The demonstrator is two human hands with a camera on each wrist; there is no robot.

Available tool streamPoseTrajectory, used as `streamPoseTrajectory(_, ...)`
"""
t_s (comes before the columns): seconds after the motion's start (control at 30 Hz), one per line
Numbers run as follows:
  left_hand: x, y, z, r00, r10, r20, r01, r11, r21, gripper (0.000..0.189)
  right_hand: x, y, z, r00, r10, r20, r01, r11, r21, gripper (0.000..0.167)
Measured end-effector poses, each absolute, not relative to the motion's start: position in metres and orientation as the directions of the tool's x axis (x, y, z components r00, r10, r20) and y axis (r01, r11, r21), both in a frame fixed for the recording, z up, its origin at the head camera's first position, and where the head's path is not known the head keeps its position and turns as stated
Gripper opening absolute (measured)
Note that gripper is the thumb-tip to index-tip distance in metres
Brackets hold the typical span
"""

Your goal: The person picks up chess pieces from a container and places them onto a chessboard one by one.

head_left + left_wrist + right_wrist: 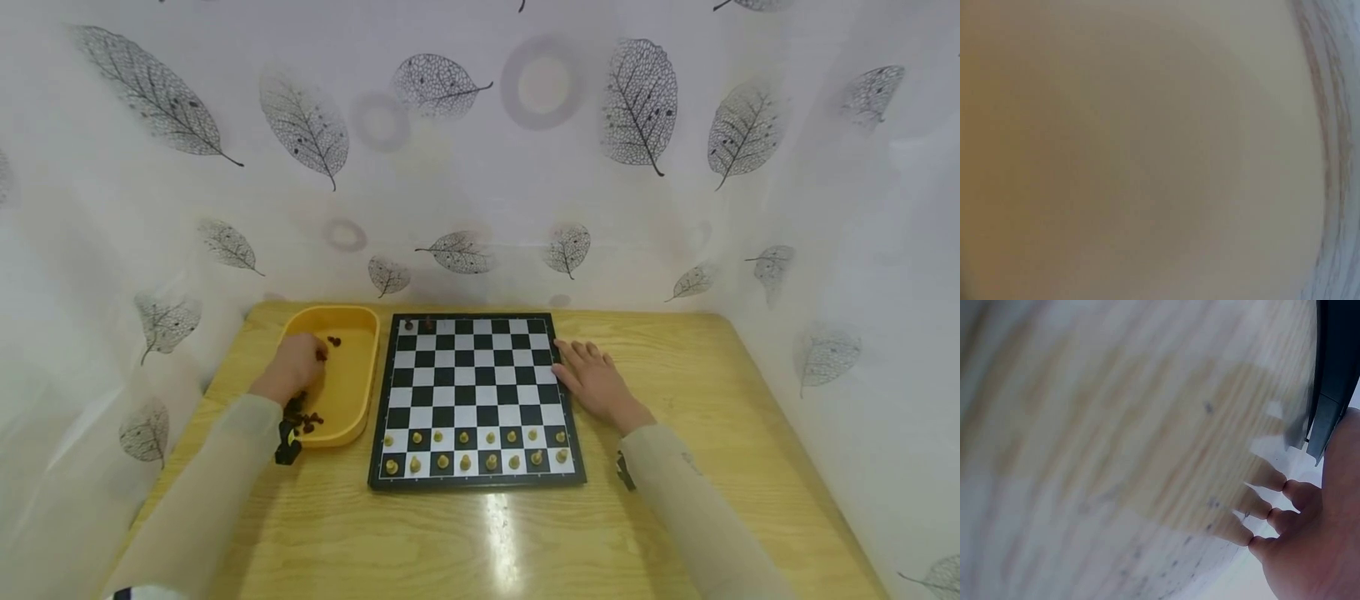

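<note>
My left hand reaches into the yellow tray, fingers curled, pinching a dark red chess piece at the fingertips. More dark pieces lie by the near end of the tray, below the hand, and another sits near its far end. Along the right edge of the chessboard rests my right hand, fingers spread and touching the frame. Two dark pieces stand in the board's far left corner. Light yellow pieces fill the two near rows.
Under everything is a light wooden table. A white curtain with leaf prints hangs behind and at both sides. The blurred tray wall fills most of the left wrist view.
</note>
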State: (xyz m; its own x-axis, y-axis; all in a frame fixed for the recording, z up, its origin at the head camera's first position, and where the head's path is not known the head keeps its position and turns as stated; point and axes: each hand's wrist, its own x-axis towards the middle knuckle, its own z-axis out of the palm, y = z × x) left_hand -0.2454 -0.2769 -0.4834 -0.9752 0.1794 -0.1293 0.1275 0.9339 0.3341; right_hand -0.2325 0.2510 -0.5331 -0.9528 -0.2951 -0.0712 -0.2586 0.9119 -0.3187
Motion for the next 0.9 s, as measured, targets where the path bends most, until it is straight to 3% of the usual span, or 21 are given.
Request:
streamPoseTrajectory(0.33,-0.2449,-0.2725,-0.483,-0.971,0.175,-0.16,0.12,0.945,0.305,0.03,-0.2317,0.2499,-0.5329,-0.955,-0.286,-0.08,-0.248,0.916,-0.316,0.069)
streamPoseTrajectory(0.6,-0.2418,-0.2701,-0.481,-0.978,0.184,-0.104,0.149,0.949,0.28,0.021,-0.2318,0.2501,-0.5369,-0.955,-0.29,-0.067,-0.254,0.91,-0.327,0.069)
streamPoseTrajectory(0.9,-0.2427,-0.2666,-0.4753,-0.99,0.135,-0.035,0.116,0.934,0.339,0.025,-0.2323,0.2506,-0.5343,-0.955,-0.287,-0.08,-0.249,0.918,-0.31,0.07)
